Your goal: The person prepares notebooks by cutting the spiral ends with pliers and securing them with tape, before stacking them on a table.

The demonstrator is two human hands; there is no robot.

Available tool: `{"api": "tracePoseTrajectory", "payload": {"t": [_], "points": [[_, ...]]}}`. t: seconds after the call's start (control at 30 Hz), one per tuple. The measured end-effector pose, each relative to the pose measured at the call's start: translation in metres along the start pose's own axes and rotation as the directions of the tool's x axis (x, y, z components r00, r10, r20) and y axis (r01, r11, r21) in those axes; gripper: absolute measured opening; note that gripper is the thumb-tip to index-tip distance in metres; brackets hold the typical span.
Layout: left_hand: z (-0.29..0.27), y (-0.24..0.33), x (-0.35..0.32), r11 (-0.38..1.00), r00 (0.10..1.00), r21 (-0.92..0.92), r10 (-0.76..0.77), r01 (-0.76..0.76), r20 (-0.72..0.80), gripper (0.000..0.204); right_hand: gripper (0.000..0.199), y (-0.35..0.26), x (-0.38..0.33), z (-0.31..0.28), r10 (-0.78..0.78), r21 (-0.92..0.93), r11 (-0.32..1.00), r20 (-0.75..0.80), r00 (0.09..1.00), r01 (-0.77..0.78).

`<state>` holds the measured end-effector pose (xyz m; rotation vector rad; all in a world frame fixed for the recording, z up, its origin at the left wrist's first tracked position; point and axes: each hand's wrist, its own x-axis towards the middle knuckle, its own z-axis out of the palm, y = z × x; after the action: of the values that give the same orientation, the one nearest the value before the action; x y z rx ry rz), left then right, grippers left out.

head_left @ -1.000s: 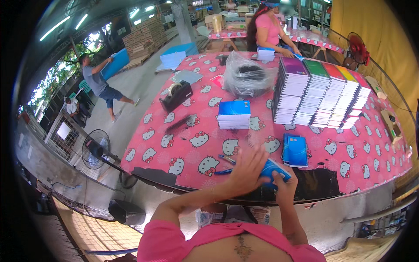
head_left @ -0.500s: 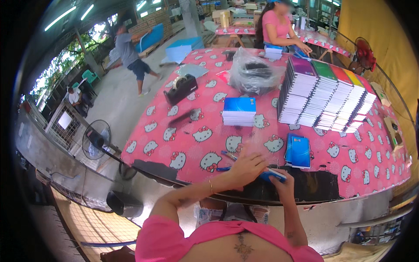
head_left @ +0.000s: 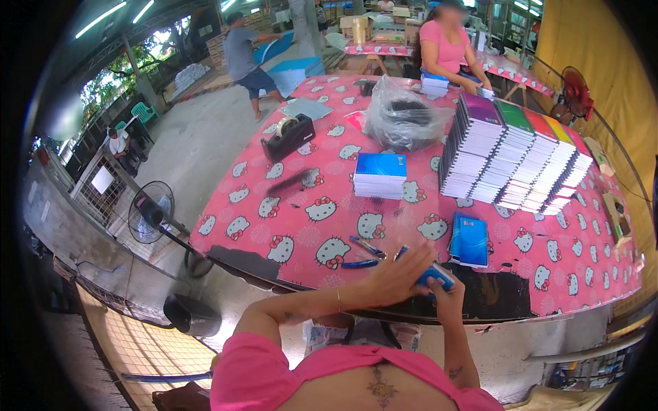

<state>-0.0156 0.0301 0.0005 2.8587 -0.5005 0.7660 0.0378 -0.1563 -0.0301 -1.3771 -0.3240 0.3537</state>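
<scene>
My right hand [head_left: 447, 296] grips a small blue notebook [head_left: 433, 274] at the near edge of the table, thumb on its cover. My left hand [head_left: 401, 279] lies against the notebook's left side with its fingers stretched out, covering part of it. Just beyond the left hand are slim blue-handled tools [head_left: 360, 264], perhaps pliers, partly hidden by the fingers. A few blue notebooks [head_left: 469, 240] lie to the right of my hands. Farther off stands a neat stack of blue notebooks [head_left: 380, 168].
Tall stacks of spiral notebooks [head_left: 473, 151] stand at the right of the pink-covered table [head_left: 295, 233]. A tape dispenser [head_left: 288, 137] and a clear plastic bag with black coils [head_left: 406, 116] sit farther back. A co-worker in pink [head_left: 442, 44] handles notebooks across the table.
My left hand has shifted slightly right, its fingers now straighter against the notebook. The notebook is tilted more steeply. In the background, a person carrying a blue sheet has moved right.
</scene>
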Motion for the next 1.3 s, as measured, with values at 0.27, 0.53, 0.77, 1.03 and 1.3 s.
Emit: {"api": "tracePoseTrajectory", "payload": {"t": [0.27, 0.53, 0.77, 1.03, 1.3], "points": [[-0.01, 0.004, 0.012, 1.0, 0.996, -0.002, -0.027, 0.028, 0.087, 0.084, 0.03, 0.001, 0.001, 0.009, -0.072, -0.136, 0.988, 0.044, 0.996, 0.077], [-0.004, 0.0, 0.033, 0.997, 0.999, -0.079, -0.003, 0.007, 0.047, 0.084, 0.023, 0.009, 0.003, 0.005, -0.183, -0.243, 0.948, 0.107, 0.977, 0.204], [0.019, 0.014, 0.021, 0.982, 0.991, -0.141, 0.13, -0.127, 0.01, 0.084, 0.025, 0.018, 0.014, -0.016, -0.2, -0.191, 0.963, -0.024, 0.979, 0.192], [0.019, -0.002, 0.027, 0.969, 1.0, -0.246, -0.006, 0.009, 0.014, 0.041, 0.027, 0.015, 0.025, -0.018, -0.122, -0.311, 0.942, 0.033, 0.992, 0.126], [0.024, -0.011, 0.046, 0.942, 0.996, -0.327, 0.089, -0.077, 0.023, 0.018, 0.026, -0.001, 0.02, -0.023, 0.054, -0.365, 0.93, 0.047, 0.997, -0.034]]}}
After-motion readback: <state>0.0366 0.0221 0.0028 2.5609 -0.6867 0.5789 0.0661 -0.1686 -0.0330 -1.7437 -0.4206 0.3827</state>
